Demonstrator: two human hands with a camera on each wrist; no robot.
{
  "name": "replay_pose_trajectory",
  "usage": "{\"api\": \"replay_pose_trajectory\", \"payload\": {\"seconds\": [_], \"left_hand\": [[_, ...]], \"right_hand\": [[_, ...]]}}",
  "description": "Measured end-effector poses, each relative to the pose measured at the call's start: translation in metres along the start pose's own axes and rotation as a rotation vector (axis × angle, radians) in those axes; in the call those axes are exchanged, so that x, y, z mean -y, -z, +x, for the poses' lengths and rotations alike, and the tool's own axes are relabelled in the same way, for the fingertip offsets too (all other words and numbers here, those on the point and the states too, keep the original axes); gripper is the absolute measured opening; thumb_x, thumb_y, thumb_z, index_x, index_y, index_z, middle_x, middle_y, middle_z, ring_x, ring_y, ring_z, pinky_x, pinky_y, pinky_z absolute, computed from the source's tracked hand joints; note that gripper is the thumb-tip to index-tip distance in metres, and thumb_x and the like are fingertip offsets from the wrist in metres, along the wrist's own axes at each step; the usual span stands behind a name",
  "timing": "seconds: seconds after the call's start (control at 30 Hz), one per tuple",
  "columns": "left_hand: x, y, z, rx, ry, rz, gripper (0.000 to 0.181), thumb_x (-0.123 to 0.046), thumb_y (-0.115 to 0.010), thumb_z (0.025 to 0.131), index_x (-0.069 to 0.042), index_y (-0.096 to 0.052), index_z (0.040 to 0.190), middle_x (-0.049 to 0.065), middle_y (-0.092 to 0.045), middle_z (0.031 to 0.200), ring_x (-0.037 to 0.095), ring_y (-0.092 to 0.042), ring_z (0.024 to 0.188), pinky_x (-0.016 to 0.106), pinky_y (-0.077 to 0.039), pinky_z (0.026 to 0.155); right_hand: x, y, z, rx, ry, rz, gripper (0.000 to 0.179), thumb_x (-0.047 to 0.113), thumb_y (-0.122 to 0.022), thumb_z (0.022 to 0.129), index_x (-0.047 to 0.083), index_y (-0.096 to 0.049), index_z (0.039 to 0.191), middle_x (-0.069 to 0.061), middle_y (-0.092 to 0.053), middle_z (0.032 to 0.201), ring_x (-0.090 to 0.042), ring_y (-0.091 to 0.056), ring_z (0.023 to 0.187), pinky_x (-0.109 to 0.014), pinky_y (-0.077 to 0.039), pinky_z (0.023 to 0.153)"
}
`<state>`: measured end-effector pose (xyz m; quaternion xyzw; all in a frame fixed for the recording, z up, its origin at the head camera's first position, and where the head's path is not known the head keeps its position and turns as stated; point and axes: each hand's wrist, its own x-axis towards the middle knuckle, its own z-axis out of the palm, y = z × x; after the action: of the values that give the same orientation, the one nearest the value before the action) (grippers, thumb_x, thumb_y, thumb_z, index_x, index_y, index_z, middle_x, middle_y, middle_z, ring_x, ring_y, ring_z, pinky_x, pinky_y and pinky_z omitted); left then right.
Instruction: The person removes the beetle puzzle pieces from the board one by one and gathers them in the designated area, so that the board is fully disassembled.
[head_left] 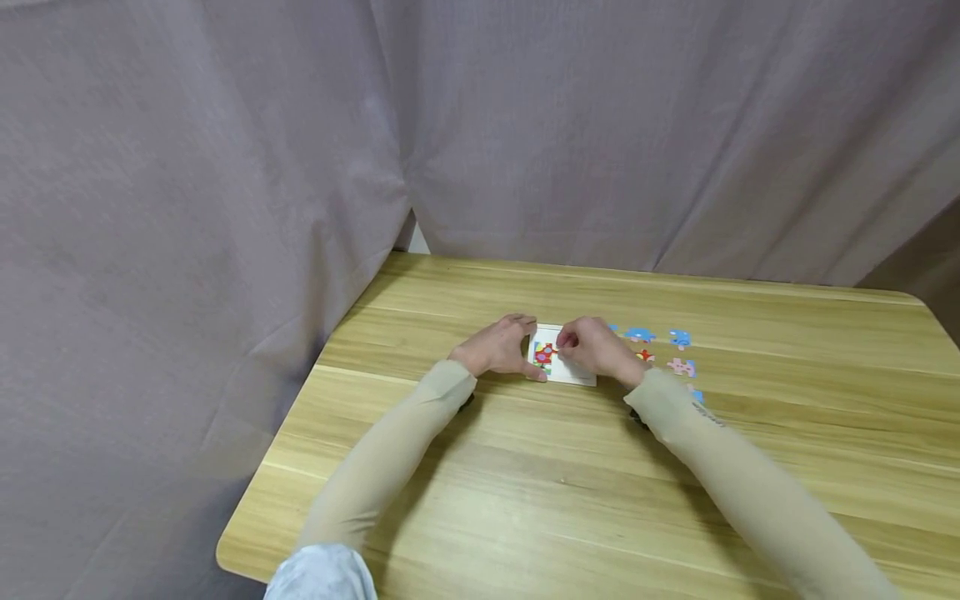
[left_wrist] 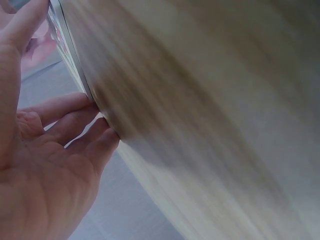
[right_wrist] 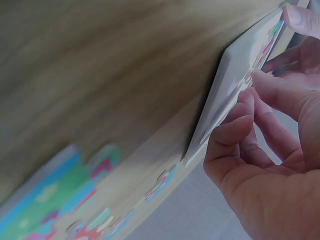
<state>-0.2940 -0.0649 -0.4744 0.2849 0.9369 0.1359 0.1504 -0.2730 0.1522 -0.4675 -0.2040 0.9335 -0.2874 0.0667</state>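
A small white puzzle board (head_left: 573,373) lies on the table with colorful jigsaw pieces (head_left: 543,355), mostly red, along its left side. My left hand (head_left: 501,345) spans the board's left end, thumb at the near edge and fingers at the far corner. In the left wrist view, the fingertips of my left hand (left_wrist: 60,145) touch the board's edge and the tabletop. Over the board, my right hand (head_left: 597,346) has its thumb and forefinger together at the red pieces. In the right wrist view, my right hand (right_wrist: 270,145) mostly hides the small puzzle piece at its fingertips.
Loose puzzle pieces lie right of the board, among them a blue one (head_left: 640,334), another blue one (head_left: 680,337), a pink one (head_left: 681,367) and a red-and-yellow one (head_left: 645,356). The right forearm partly covers some. A grey curtain (head_left: 570,133) hangs behind the wooden table (head_left: 510,492).
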Motion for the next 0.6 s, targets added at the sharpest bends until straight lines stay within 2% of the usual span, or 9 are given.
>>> {"api": "replay_pose_trajectory", "payload": {"seconds": [0.3,0.6], "left_hand": [[-0.001,-0.001,0.001,-0.004,-0.012,0.03,0.103,-0.062,-0.087,0.087,-0.008,-0.046,0.165,0.008,-0.038,0.179,0.028,-0.034,0.168,0.039,-0.032,0.139],[-0.002,0.0,-0.001,0.001,-0.016,0.018,0.104,-0.06,-0.087,0.087,-0.005,-0.046,0.165,0.01,-0.038,0.179,0.029,-0.032,0.169,0.039,-0.03,0.14]], "right_hand": [[0.005,-0.007,0.005,0.024,-0.025,-0.015,0.008,-0.004,-0.072,0.093,-0.004,-0.079,0.097,-0.015,-0.078,0.09,-0.019,-0.067,0.08,-0.029,-0.055,0.073],[0.011,-0.004,0.011,0.098,-0.056,-0.095,0.007,-0.003,-0.066,0.095,-0.003,-0.073,0.092,-0.011,-0.07,0.086,-0.02,-0.059,0.078,-0.027,-0.048,0.07]]}}
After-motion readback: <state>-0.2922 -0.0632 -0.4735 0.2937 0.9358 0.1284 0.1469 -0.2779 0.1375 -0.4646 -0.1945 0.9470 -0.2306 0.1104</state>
